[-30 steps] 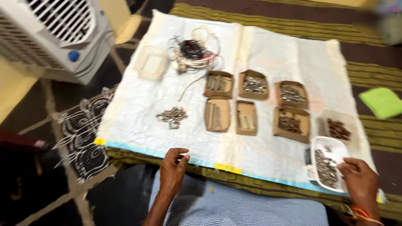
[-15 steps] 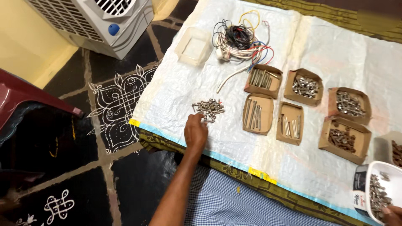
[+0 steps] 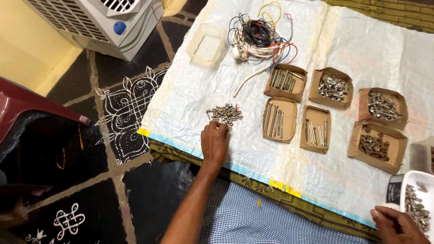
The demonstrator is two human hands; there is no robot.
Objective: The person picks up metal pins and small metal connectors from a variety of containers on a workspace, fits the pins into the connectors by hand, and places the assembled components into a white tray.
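Left hand [image 3: 214, 143] is flat-ish on the white plastic sheet [image 3: 194, 99], palm down, fingers loosely curled, fingertips touching the near edge of a loose pile of small metal screws [image 3: 225, 113]. Cannot tell if any screw is pinched; the fingertips are hidden by the hand itself.

Right hand [image 3: 398, 225] is at the bottom right corner, only partly in frame, resting against the near side of a white plastic tub [image 3: 418, 205] filled with silvery fasteners. Grip cannot be told, since the fingers are cut off by the frame edge.

The screw pile lies directly on the sheet, just left of the cardboard trays and apart from them.

Six open brown cardboard trays sit in two rows to the right of the pile:
- near row: long nails or pins [image 3: 275, 119], then fewer thin pins [image 3: 316, 129], then dark rusty pieces [image 3: 377, 145]
- far row: short rods [image 3: 285, 81], shiny bolts [image 3: 332, 87], silvery nuts or bolts [image 3: 382, 105]

Beyond the trays lies a tangled bundle of coloured wires [image 3: 260, 36] with a white lead trailing toward the pile. Left of it sits an empty clear plastic container [image 3: 208, 45].

The sheet lies over a striped mat. An air cooler [image 3: 104, 22] stands at the top left on the dark patterned floor; a red plastic chair [image 3: 27, 101] shows at the left edge. Blue checked cloth [image 3: 253, 217] covers the person's lap.
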